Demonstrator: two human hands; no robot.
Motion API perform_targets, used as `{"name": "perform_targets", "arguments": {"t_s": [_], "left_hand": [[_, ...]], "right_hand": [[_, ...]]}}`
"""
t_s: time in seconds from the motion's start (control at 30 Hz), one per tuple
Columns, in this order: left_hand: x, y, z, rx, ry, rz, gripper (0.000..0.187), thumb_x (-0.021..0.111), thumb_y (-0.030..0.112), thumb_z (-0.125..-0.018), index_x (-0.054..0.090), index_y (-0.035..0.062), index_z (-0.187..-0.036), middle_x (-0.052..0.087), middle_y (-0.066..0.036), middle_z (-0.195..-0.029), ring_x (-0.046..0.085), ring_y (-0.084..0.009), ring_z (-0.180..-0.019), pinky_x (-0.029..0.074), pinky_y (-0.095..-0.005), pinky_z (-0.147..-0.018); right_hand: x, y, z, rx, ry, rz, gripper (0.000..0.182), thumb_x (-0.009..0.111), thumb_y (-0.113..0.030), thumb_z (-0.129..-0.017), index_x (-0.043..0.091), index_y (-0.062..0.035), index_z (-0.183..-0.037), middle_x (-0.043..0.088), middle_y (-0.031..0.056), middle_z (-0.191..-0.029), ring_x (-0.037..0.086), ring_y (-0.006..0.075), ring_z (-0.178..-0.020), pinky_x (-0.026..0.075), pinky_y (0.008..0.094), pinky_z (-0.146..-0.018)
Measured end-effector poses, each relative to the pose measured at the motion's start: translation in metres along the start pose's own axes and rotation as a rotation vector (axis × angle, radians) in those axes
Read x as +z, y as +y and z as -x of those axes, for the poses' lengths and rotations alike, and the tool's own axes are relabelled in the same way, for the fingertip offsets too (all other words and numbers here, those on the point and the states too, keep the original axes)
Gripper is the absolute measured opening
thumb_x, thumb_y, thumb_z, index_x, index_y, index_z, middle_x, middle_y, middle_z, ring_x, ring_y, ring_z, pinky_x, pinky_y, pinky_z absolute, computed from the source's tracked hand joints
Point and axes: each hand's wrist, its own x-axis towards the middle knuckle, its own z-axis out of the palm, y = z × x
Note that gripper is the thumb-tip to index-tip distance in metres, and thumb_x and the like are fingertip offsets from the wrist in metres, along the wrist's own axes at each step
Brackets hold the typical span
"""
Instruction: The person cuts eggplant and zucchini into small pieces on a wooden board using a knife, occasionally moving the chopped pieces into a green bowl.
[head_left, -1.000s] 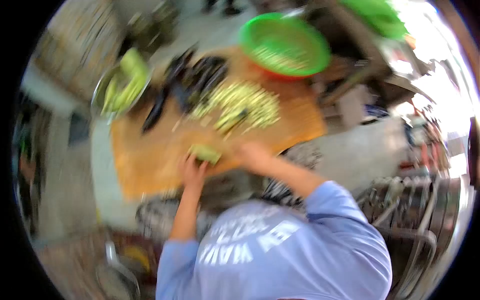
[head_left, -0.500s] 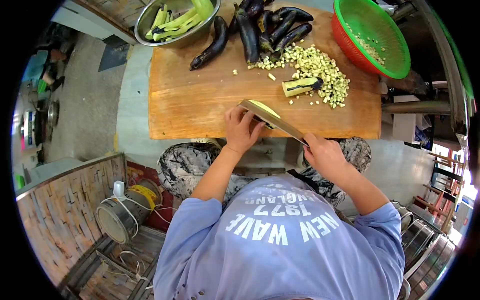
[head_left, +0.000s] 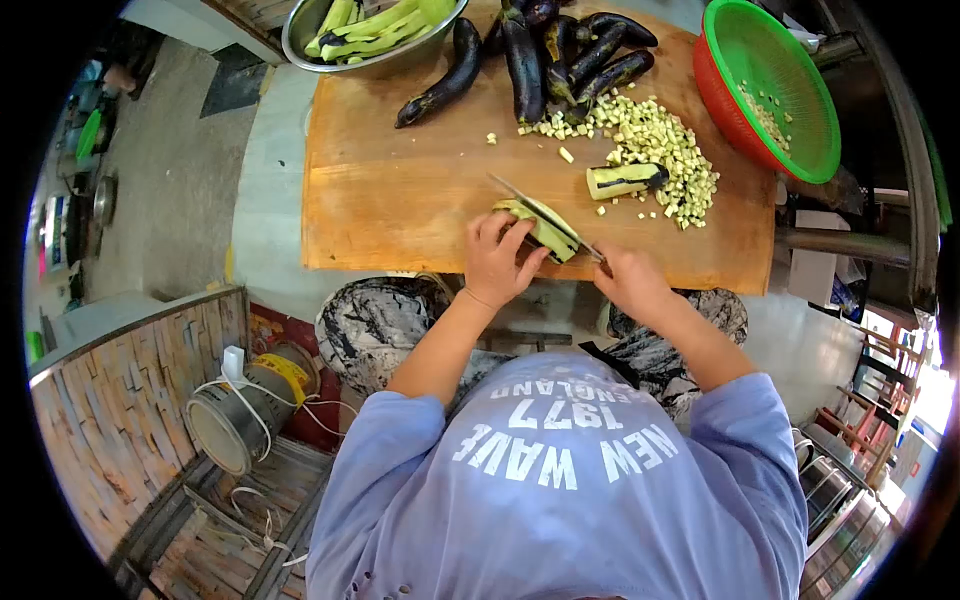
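My left hand (head_left: 495, 258) is curled round a peeled eggplant piece (head_left: 553, 243) near the front edge of the wooden board (head_left: 385, 190), its fingers on the left side of the piece. In my right hand (head_left: 635, 280) is the handle of a kitchen knife (head_left: 518, 195); the blade, seen nearly edge-on, slants up and left across the piece. Another peeled eggplant length (head_left: 622, 181) with a dark end lies farther right, beside a heap of diced eggplant (head_left: 675, 160).
Several whole eggplants (head_left: 525, 65) lie at the back of the board. Left of them a metal bowl (head_left: 375, 62) holds peeled eggplants. At the right stands a green colander (head_left: 790, 100) in a red one, with some dice inside. Below left is a cylindrical container (head_left: 225, 430) with cables.
The knife has tipped from showing its broad spine to a thin edge, and more of the eggplant piece shows. Both hands sit slightly farther right, and the whole view has shifted a little.
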Motion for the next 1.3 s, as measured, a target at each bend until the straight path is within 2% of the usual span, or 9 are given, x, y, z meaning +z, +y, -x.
{"name": "perform_targets", "arguments": {"t_s": [0.07,0.27,0.43,0.63,0.77,0.87,0.97,1.07,1.3], "left_hand": [[0.002,-0.002,-0.003,-0.023,0.002,0.010,0.042,0.077,0.029,-0.073,0.062,0.0119,-0.108,0.051,-0.011,-0.111,0.046,-0.0337,-0.101,0.040,-0.0437,-0.088],[0.003,-0.003,-0.002,-0.037,-0.008,0.015,0.045,0.077,0.029,-0.073,0.059,0.0086,-0.109,0.051,-0.013,-0.111,0.048,-0.0323,-0.102,0.037,-0.0433,-0.089],[0.001,-0.002,-0.004,-0.043,0.024,0.043,0.042,0.076,0.030,-0.074,0.062,0.0118,-0.109,0.054,-0.010,-0.112,0.049,-0.0335,-0.103,0.040,-0.0430,-0.089],[0.003,-0.004,-0.002,-0.051,-0.001,0.036,0.046,0.077,0.028,-0.072,0.059,0.0129,-0.112,0.054,-0.010,-0.112,0.049,-0.0333,-0.102,0.040,-0.0427,-0.087],[0.002,-0.004,-0.004,-0.022,0.029,0.018,0.048,0.078,0.027,-0.071,0.058,0.0125,-0.112,0.052,-0.011,-0.113,0.049,-0.0337,-0.100,0.041,-0.0428,-0.085],[0.002,-0.005,-0.004,-0.019,0.044,0.058,0.048,0.079,0.027,-0.071,0.058,0.0114,-0.112,0.051,-0.013,-0.113,0.049,-0.0341,-0.100,0.042,-0.0430,-0.085],[0.004,-0.005,-0.001,-0.070,0.001,0.035,0.047,0.080,0.030,-0.072,0.059,0.0072,-0.107,0.049,-0.016,-0.111,0.048,-0.0333,-0.098,0.043,-0.0421,-0.083],[0.006,-0.007,0.000,-0.064,0.044,0.059,0.047,0.080,0.029,-0.072,0.059,0.0059,-0.107,0.050,-0.017,-0.109,0.049,-0.0334,-0.097,0.044,-0.0416,-0.082],[0.002,-0.005,-0.003,-0.077,0.060,0.102,0.047,0.080,0.029,-0.072,0.059,0.0064,-0.107,0.051,-0.016,-0.108,0.050,-0.0336,-0.097,0.044,-0.0421,-0.082]], "right_hand": [[-0.017,-0.004,0.004,0.000,-0.015,-0.035,0.017,0.059,-0.015,-0.087,0.054,-0.0023,-0.097,0.064,0.0208,-0.076,0.063,0.0418,-0.072,0.049,0.0508,-0.065],[-0.056,-0.033,0.040,0.042,-0.081,0.082,0.016,0.058,-0.016,-0.088,0.053,-0.0041,-0.098,0.065,0.0191,-0.076,0.063,0.0407,-0.072,0.049,0.0494,-0.065],[-0.070,-0.039,0.048,0.083,-0.150,0.133,0.017,0.059,-0.017,-0.088,0.053,-0.0040,-0.098,0.064,0.0191,-0.074,0.063,0.0403,-0.072,0.050,0.0494,-0.065],[-0.046,-0.029,0.022,0.037,-0.131,0.129,0.016,0.059,-0.016,-0.087,0.057,-0.0030,-0.096,0.064,0.0214,-0.072,0.063,0.0413,-0.068,0.050,0.0506,-0.063],[0.000,-0.010,-0.009,-0.032,-0.002,0.084,0.016,0.059,-0.016,-0.087,0.060,-0.0024,-0.095,0.064,0.0234,-0.073,0.062,0.0421,-0.067,0.050,0.0511,-0.063],[-0.007,-0.009,-0.010,0.079,-0.049,-0.003,0.015,0.060,-0.016,-0.087,0.058,-0.0019,-0.093,0.063,0.0224,-0.070,0.062,0.0422,-0.066,0.050,0.0507,-0.061],[-0.026,-0.018,0.008,0.002,0.003,-0.012,0.016,0.061,-0.015,-0.087,0.056,-0.0017,-0.093,0.063,0.0211,-0.068,0.062,0.0422,-0.065,0.049,0.0499,-0.060],[-0.052,-0.042,0.030,0.050,-0.058,0.008,0.016,0.061,-0.014,-0.087,0.053,-0.0016,-0.093,0.062,0.0201,-0.066,0.062,0.0420,-0.065,0.049,0.0491,-0.060],[-0.062,-0.044,0.038,0.099,-0.137,0.083,0.016,0.060,-0.015,-0.088,0.054,-0.0021,-0.094,0.062,0.0203,-0.067,0.062,0.0415,-0.066,0.049,0.0499,-0.061]]}}
